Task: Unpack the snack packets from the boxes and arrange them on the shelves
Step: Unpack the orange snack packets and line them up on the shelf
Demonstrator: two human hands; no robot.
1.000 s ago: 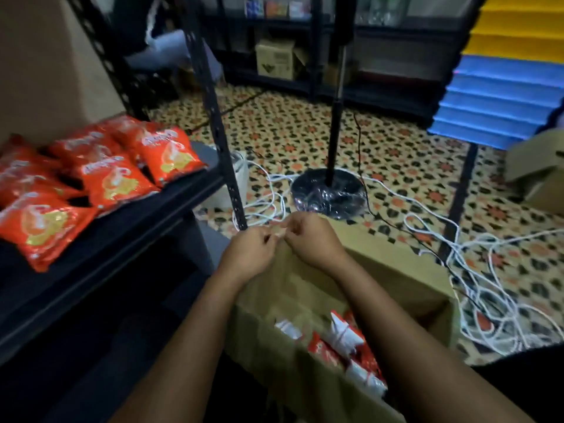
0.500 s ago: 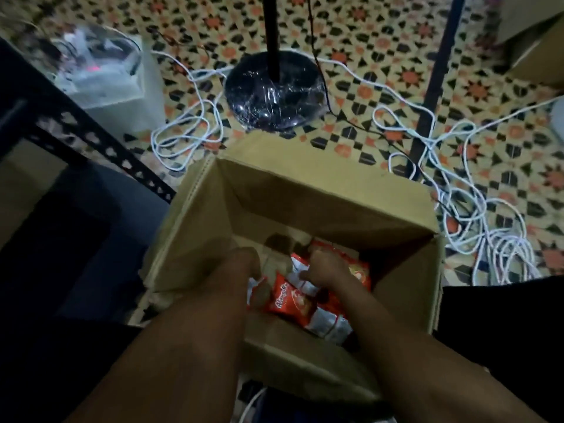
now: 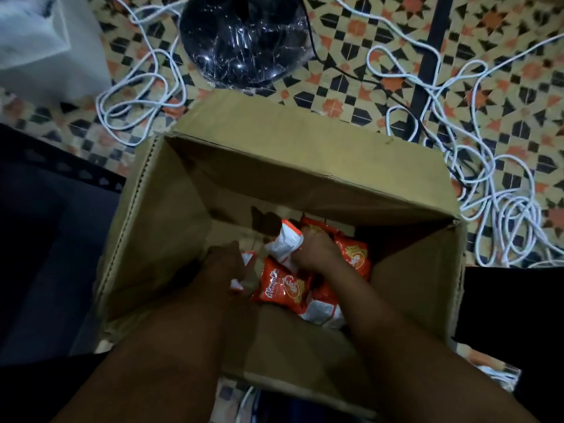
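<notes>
An open cardboard box (image 3: 183, 209) stands on the floor below me, with several orange-red snack packets (image 3: 283, 285) lying at its bottom. Both my hands are down inside it. My right hand (image 3: 314, 251) grips a packet whose white back (image 3: 285, 241) sticks up to the left of my fist. My left hand (image 3: 225, 264) curls its fingers round another packet, of which only white and red edges (image 3: 236, 283) show beside the fingers. More packets lie under and to the right of my right hand.
A black shelf frame (image 3: 76, 175) runs along the left of the box. Tangled white cables (image 3: 503, 209) lie on the patterned tile floor to the right and behind. A plastic-wrapped black stand base (image 3: 244, 41) sits just beyond the box, a white bin (image 3: 39, 56) at the far left.
My head tilted from the shelf down to the box. Both hands dropped from the box's rim to the bottom and took hold of packets; the right one has lifted its packet slightly.
</notes>
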